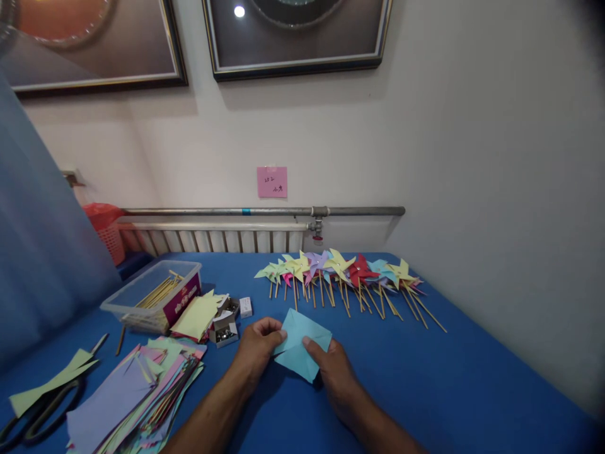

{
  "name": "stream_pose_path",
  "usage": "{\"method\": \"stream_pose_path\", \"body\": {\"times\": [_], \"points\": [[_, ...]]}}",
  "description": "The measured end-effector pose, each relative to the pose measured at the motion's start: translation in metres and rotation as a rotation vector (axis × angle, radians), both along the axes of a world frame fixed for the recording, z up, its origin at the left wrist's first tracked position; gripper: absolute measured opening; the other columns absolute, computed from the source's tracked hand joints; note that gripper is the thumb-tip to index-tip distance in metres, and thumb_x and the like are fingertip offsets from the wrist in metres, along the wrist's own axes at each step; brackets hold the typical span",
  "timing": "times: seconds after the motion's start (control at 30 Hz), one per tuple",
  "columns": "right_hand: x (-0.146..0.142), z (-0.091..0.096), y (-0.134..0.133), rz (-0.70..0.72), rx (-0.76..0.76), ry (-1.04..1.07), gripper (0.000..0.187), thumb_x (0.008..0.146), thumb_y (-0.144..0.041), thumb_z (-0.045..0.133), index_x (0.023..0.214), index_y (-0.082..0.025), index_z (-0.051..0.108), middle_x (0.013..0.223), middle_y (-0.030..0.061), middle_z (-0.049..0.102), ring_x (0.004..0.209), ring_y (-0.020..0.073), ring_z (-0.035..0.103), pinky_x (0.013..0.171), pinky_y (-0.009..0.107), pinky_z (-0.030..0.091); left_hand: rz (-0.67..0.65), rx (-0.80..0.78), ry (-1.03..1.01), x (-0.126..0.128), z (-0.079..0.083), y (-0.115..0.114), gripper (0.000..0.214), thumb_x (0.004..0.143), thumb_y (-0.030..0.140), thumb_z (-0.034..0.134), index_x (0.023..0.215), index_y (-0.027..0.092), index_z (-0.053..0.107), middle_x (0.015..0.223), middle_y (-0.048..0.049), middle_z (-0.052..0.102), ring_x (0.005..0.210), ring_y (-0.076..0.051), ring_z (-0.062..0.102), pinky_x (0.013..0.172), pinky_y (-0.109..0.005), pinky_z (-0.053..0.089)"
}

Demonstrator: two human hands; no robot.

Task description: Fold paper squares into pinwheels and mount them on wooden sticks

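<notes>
A light blue square of paper (299, 337), with slits running in from its corners, is held up over the table between both hands. My left hand (261, 343) pinches its left corner between thumb and fingers. At the right side, my right hand (334, 369) grips the paper, thumb on top and fingers underneath out of sight. Left of my left hand stand small open boxes of metal pins (225, 333) and a small white box (246, 307). Beyond the hands lies a row of finished paper pinwheels (338, 265) on wooden sticks.
Stacked coloured paper (113, 397) lies at front left, beside black-handled scissors (57, 403) under green paper strips. A clear plastic box (184, 271) holds wooden sticks, with cut paper squares (196, 318) next to it. A radiator (212, 239) and pipe run along the wall behind the blue table (425, 384).
</notes>
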State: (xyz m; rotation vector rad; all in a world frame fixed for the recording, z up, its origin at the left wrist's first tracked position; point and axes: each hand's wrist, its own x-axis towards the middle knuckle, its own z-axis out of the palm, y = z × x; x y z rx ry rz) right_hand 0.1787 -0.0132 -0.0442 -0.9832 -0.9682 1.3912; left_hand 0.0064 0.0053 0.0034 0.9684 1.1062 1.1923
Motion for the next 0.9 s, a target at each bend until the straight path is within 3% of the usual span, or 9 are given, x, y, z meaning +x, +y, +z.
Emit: {"method": "stream_pose_path", "body": {"times": [0.53,0.77,0.9], "points": [[0.002,-0.007,0.002,-0.01,0.005,-0.053,0.05,0.08,-0.062,0.088,0.103,-0.018,0.082,0.093,0.0081,0.084,0.082,0.0277,0.074,0.077,0.038,0.057,-0.062,0.043,-0.009,0.0,0.002,0.0,0.033,0.05,0.032,0.094,0.065,0.017,0.07,0.055,0.0034,0.062,0.051,-0.009,0.049,0.055,-0.023,0.037],[0.002,-0.029,0.017,-0.065,-0.022,-0.163,0.06,0.069,-0.072,0.089,0.093,-0.018,0.081,0.082,0.007,0.081,0.072,0.0254,0.069,0.067,0.035,0.055,-0.056,0.018,-0.018,0.003,0.003,-0.001,0.038,0.048,0.038,0.097,0.065,0.016,0.07,0.056,0.002,0.065,0.049,-0.01,0.051,0.053,-0.023,0.039],[0.003,-0.023,0.014,0.019,0.007,-0.144,0.062,0.075,-0.077,0.083,0.093,-0.017,0.078,0.082,0.007,0.08,0.075,0.0246,0.069,0.071,0.035,0.055,-0.054,0.019,-0.015,0.003,0.003,-0.001,0.042,0.047,0.041,0.097,0.065,0.017,0.069,0.054,0.0032,0.063,0.048,-0.009,0.05,0.052,-0.023,0.038]]}}
